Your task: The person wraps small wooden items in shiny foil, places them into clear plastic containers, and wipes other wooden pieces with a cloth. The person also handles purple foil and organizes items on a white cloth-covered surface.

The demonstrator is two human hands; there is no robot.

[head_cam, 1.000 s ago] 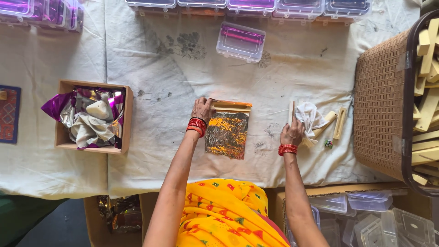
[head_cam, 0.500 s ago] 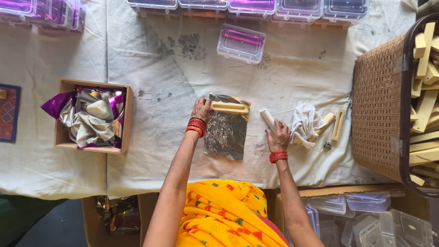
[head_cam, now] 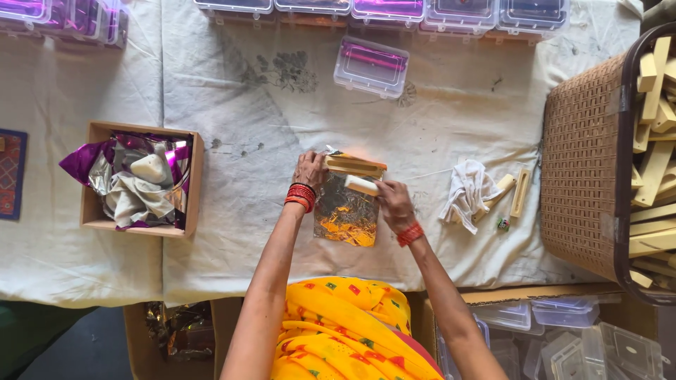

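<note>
Clear plastic cases with pink-purple contents line the cloth's edge at twelve o'clock; one more such case sits alone just below them. At nine o'clock my open cardboard box holds crumpled foil.

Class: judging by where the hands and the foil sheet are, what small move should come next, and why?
Probably lay the pale block on the foil beside the wooden piece: the right hand holds it just above the sheet, while the left hand pins the foil's top edge.
</note>
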